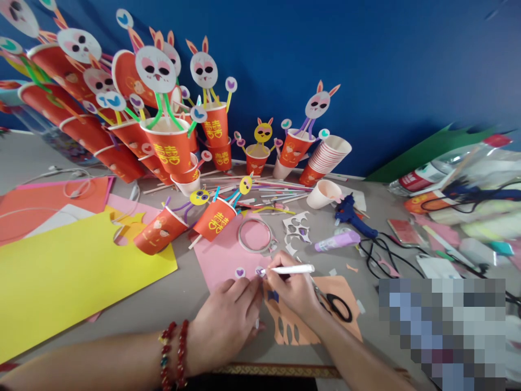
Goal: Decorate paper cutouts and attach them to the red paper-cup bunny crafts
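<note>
At left of the frame, yellow sheet [85,277] on the tabletop [169,296]. At lower centre, left hand [228,315] — fingers close together, cannot tell any grip beneath. Just above, purple-heart disc [240,272]; then a second disc [258,269] under a white pen [297,269] — pinched between right hand [293,293] fingers. Farther right, black-handled scissors [334,296] on orange paper [331,283].

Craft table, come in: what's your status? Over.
Right hand holding white pen, tip at purple-heart disc. Left hand at disc's edge. Second heart disc on pink paper. Scissors close beside right wrist.
</note>
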`<state>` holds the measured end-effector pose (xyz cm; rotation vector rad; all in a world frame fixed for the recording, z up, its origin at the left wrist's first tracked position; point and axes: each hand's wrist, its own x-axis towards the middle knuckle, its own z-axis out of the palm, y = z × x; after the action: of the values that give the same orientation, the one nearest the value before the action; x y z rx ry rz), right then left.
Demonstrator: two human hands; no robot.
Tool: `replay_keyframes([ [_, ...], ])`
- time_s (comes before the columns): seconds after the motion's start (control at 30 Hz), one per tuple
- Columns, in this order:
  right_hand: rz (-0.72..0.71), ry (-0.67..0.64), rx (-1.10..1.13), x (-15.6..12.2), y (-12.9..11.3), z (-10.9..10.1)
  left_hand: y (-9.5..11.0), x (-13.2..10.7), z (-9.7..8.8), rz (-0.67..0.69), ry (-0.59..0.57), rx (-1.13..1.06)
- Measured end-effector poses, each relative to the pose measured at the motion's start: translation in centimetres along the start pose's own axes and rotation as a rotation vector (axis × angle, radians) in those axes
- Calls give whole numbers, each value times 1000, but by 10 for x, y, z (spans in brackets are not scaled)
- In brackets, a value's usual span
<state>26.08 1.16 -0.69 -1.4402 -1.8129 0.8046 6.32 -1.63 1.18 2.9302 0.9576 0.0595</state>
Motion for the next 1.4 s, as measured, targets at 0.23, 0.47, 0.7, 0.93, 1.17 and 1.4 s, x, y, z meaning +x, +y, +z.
replay_keyframes([
  [0.23, -7, -13, 4, 0, 1, 0, 0, -1, -1, -7, -43, -28],
  [0.47, -6, -23, 9, 0, 1, 1, 0, -1, -1, 5, -19, -2],
  [0.7, -6, -24, 1, 0, 1, 0, 1, 0, -1, -5, -14, 3],
  [0.93, 9, -28, 22, -1, 2, 1, 1, -1, -1, -4, -1, -1],
  [1.17, 6, -13, 17, 0, 1, 0, 1, 0, -1, -1, 18, 12],
  [1.4, 9, -9, 23, 0, 0, 0, 1, -1, 1, -2, 12, 6],
])
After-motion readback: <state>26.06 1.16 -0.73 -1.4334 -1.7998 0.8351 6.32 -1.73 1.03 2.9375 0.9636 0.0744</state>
